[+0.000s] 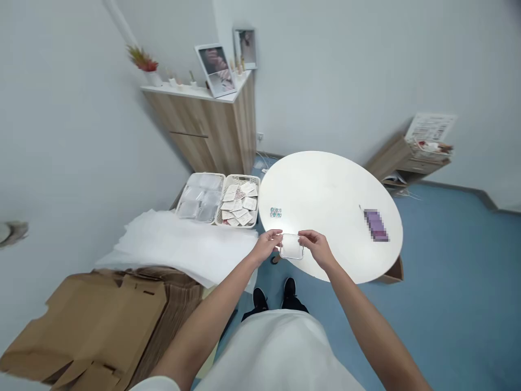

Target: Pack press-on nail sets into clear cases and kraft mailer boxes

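My left hand (pixel 268 243) and my right hand (pixel 316 245) both pinch a small clear plastic pouch (pixel 291 247) between them, over the near edge of a round white table (pixel 329 190). The fingers of each hand are closed on the pouch's top corners. A small patterned packet (pixel 275 212) lies on the table just beyond my left hand. A purple blurred object (pixel 376 225) lies on the table to the right.
Two white baskets stand left of the table: one with clear bags (pixel 200 197), one with several small packets (pixel 240 201). White foam sheets (pixel 179 244) and flat cardboard boxes (pixel 97 320) lie at the near left. A wooden cabinet (pixel 211 125) stands behind, a low shelf (pixel 411 155) at right.
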The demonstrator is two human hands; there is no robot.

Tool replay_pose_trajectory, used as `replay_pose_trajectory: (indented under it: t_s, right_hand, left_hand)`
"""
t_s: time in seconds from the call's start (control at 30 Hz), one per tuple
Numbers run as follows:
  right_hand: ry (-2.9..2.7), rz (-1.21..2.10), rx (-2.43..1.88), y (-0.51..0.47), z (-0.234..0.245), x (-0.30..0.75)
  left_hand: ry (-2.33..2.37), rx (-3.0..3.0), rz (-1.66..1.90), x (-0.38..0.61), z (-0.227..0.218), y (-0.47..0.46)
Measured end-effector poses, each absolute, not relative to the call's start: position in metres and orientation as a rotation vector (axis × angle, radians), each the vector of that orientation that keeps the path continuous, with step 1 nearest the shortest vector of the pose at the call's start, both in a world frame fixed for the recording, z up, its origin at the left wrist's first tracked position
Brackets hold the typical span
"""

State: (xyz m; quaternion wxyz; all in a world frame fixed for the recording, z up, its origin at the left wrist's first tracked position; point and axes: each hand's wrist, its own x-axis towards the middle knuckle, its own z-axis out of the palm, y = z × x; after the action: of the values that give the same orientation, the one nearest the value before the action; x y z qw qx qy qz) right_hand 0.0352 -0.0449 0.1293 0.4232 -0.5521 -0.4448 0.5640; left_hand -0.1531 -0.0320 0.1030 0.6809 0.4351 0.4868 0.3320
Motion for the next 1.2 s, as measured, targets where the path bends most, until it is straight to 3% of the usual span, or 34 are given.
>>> replay_pose_trajectory:
  t_s: [0.3,0.77,1.2]
  right_hand:
    - [-1.246,1.336,-1.401,-0.056,0.130,0.132]
    - [-1.004,1.571,-1.349,-0.040,0.111,0.236]
    - [-1.006,1.535,-1.298,-0.029,0.113,0.242]
  left_hand:
    - [0.886,1.209,0.428,-0.054,0.114,-0.035]
    - [1.103,0.797,0.735,0.057,0.101,-0.028]
    - [1.053,1.548,0.635,0.046,0.120,-0.002]
